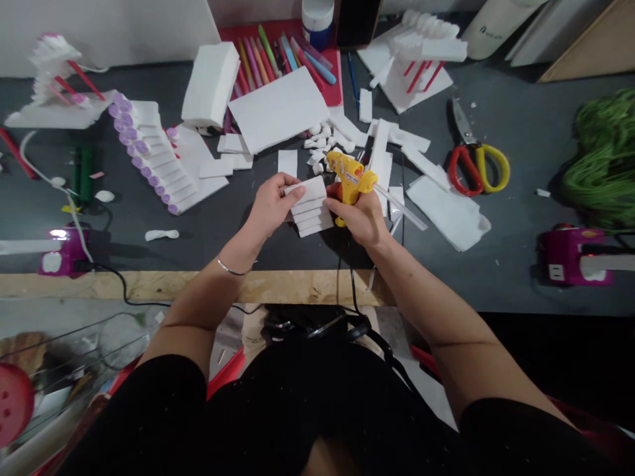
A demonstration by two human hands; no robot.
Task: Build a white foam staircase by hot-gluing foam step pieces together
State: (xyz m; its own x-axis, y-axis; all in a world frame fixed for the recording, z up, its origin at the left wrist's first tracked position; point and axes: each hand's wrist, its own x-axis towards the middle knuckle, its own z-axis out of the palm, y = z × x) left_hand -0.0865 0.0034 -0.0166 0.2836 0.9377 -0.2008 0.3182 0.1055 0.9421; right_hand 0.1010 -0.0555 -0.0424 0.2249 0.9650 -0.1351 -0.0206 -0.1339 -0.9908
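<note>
Between my hands is a small white stepped piece [311, 210] made of overlapping foam-like strips. My left hand [274, 203] grips its upper left side, thumb on top. In my right hand [361, 217] is a yellow glue gun [350, 177], with a clear glue stick [404, 210] sticking out of its back toward the lower right. The right thumb touches or nearly touches the right edge of the stepped piece. The nozzle points to the upper left, over small white rolled bits [320, 140]. A white rectangle [288, 162] lies just beyond my left hand.
A white model staircase with purple rolls [159, 158] stands on the left. Scissors [473, 155] lie on the right by white sheets [449, 211]. Markers [268, 56] and a white panel [280, 109] are at the back. Purple power sockets [575, 256] sit at the right; green cord [602, 155] is behind.
</note>
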